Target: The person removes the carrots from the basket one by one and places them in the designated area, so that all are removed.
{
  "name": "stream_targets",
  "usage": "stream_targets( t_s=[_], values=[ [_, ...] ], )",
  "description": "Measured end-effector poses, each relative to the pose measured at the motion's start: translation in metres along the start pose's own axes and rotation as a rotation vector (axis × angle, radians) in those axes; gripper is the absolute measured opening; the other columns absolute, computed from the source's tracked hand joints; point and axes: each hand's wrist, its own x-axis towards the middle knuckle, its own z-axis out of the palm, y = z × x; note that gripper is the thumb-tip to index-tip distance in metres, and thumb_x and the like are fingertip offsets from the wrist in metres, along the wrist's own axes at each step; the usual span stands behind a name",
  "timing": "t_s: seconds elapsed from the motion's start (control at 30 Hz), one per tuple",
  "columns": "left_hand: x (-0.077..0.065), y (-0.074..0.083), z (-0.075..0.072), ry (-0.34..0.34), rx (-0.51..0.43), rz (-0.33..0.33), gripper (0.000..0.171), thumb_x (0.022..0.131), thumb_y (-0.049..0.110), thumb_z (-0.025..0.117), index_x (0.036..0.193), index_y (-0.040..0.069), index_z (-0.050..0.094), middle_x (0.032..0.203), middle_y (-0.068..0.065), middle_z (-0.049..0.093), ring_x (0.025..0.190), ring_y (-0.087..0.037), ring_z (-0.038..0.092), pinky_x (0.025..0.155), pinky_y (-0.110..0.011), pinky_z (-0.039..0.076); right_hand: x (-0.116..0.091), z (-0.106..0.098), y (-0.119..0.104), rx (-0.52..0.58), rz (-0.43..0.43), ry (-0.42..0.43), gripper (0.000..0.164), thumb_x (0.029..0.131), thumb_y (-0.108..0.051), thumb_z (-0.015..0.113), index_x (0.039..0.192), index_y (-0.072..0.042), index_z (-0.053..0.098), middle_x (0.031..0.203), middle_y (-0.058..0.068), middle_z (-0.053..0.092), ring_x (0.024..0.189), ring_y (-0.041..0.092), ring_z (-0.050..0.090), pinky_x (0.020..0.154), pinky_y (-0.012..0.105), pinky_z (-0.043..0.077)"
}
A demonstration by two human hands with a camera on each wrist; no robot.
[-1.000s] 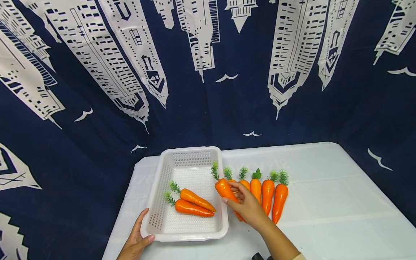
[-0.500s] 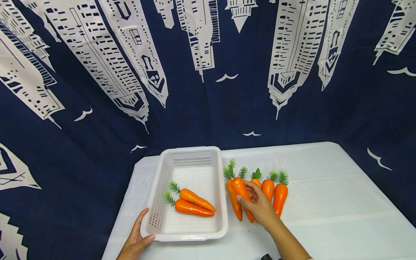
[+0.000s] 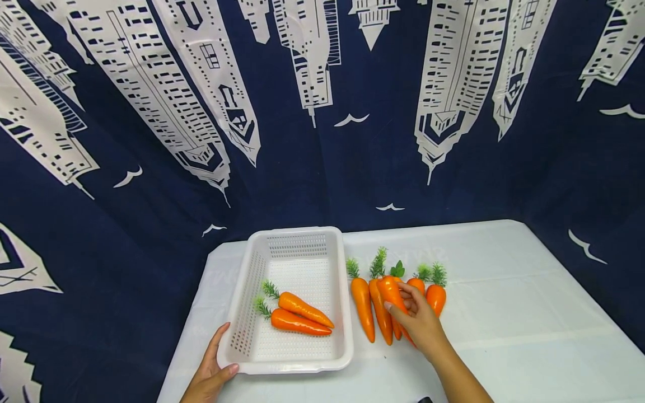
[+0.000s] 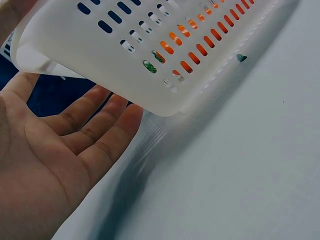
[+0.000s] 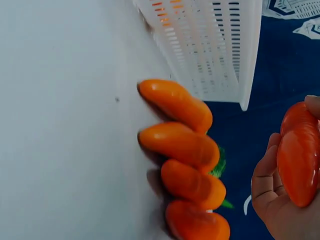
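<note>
At the near left corner of the white basket point(image 3: 287, 368), we see the left hand's grip point(image 3: 205, 372) holding the rim, presumably to steady it; two carrots point(image 3: 302, 309) lie inside. Right of it, the right hand's grip point(image 3: 420, 319) pinches another carrot point(image 3: 390, 290) above the row of carrots point(image 3: 363, 308) on the counter point(image 3: 514, 296), likely to clear its neighbours.

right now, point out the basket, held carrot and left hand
Basket point(image 3: 287, 368), head view, front rim
Held carrot point(image 5: 299, 157), right wrist view, middle of body
Left hand point(image 4: 57, 155), left wrist view, palm
</note>
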Motion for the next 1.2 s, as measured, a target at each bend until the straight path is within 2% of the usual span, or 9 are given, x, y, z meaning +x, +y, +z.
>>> stream_targets(
  t_s=[0.17, 0.33, 0.57, 0.67, 0.87, 0.93, 1.0, 1.07, 1.2],
  values=[
    [-0.001, 0.0, -0.001, -0.004, -0.002, -0.001, 0.089, 0.1, 0.0, 0.05, 0.162, 0.023, -0.009, 0.153, -0.001, -0.005, 0.127, 0.016, 0.037, 0.102, -0.014, 0.04, -0.001, -0.011, 0.007, -0.033, 0.021, 0.032, 0.068, 0.093, -0.046, 0.071, 0.149, -0.021, 0.043, 0.134, 0.01, 0.059, 0.113, 0.015, 0.059, 0.089, 0.022, 0.05],
    [-0.001, 0.0, -0.001, -0.012, -0.004, 0.003, 0.089, 0.1, 0.0, 0.05, 0.162, 0.023, -0.01, 0.153, -0.001, -0.005, 0.128, 0.015, 0.037, 0.103, -0.015, 0.04, -0.002, -0.023, 0.016, -0.047, 0.057, 0.062, 0.073, 0.093, -0.049, 0.069, 0.152, -0.017, 0.039, 0.137, 0.012, 0.057, 0.104, 0.004, 0.06, 0.084, 0.021, 0.051],
    [-0.001, -0.001, -0.001, 0.005, 0.001, 0.001, 0.089, 0.1, 0.0, 0.05, 0.162, 0.023, -0.008, 0.153, -0.001, -0.006, 0.127, 0.016, 0.037, 0.102, -0.015, 0.04, -0.003, -0.038, 0.026, -0.068, 0.079, 0.119, 0.072, 0.095, -0.046, 0.068, 0.153, -0.015, 0.038, 0.137, 0.012, 0.054, 0.099, -0.006, 0.054, 0.085, 0.017, 0.049],
    [-0.001, 0.0, -0.001, 0.009, -0.002, -0.007, 0.089, 0.1, 0.0, 0.051, 0.162, 0.023, -0.008, 0.154, -0.002, -0.008, 0.126, 0.016, 0.037, 0.102, -0.015, 0.04, -0.003, -0.044, 0.029, -0.085, 0.118, 0.134, 0.075, 0.095, -0.048, 0.066, 0.155, -0.015, 0.034, 0.14, 0.012, 0.05, 0.102, 0.0, 0.054, 0.082, 0.017, 0.05],
    [0.0, 0.002, 0.0, 0.014, -0.009, -0.017, 0.089, 0.1, 0.001, 0.051, 0.162, 0.025, -0.007, 0.156, -0.007, -0.015, 0.126, 0.018, 0.035, 0.101, -0.013, 0.039, -0.003, -0.056, 0.037, -0.109, 0.204, 0.146, 0.081, 0.098, -0.05, 0.061, 0.159, -0.011, 0.026, 0.147, 0.019, 0.041, 0.124, 0.029, 0.052, 0.078, 0.016, 0.048],
    [-0.001, 0.002, 0.001, 0.015, -0.008, -0.017, 0.089, 0.1, 0.001, 0.052, 0.162, 0.025, -0.007, 0.156, -0.008, -0.016, 0.125, 0.019, 0.035, 0.101, -0.013, 0.039, -0.002, -0.06, 0.039, -0.125, 0.217, 0.158, 0.081, 0.098, -0.05, 0.059, 0.159, -0.009, 0.026, 0.148, 0.021, 0.041, 0.127, 0.032, 0.051, 0.076, 0.015, 0.046],
    [-0.001, 0.003, 0.001, 0.016, -0.008, -0.017, 0.089, 0.099, 0.001, 0.052, 0.162, 0.025, -0.007, 0.156, -0.008, -0.017, 0.125, 0.018, 0.035, 0.101, -0.013, 0.039, -0.002, -0.063, 0.04, -0.124, 0.227, 0.176, 0.079, 0.099, -0.05, 0.058, 0.158, -0.007, 0.028, 0.147, 0.021, 0.043, 0.122, 0.028, 0.054, 0.076, 0.015, 0.046],
    [-0.001, 0.002, 0.001, 0.02, -0.005, -0.018, 0.089, 0.099, 0.001, 0.052, 0.162, 0.025, -0.006, 0.156, -0.008, -0.017, 0.125, 0.018, 0.034, 0.1, -0.013, 0.039, -0.002, -0.066, 0.042, -0.127, 0.237, 0.193, 0.078, 0.099, -0.049, 0.058, 0.157, -0.005, 0.03, 0.145, 0.021, 0.045, 0.11, 0.018, 0.057, 0.075, 0.016, 0.047],
    [-0.001, 0.002, 0.0, 0.019, -0.002, -0.014, 0.09, 0.099, 0.001, 0.052, 0.162, 0.024, -0.007, 0.156, -0.008, -0.017, 0.125, 0.018, 0.034, 0.101, -0.013, 0.039, 0.001, -0.073, 0.045, -0.125, 0.261, 0.213, 0.079, 0.099, -0.05, 0.057, 0.155, -0.002, 0.03, 0.142, 0.023, 0.047, 0.09, 0.001, 0.053, 0.073, 0.019, 0.049]
  ],
)
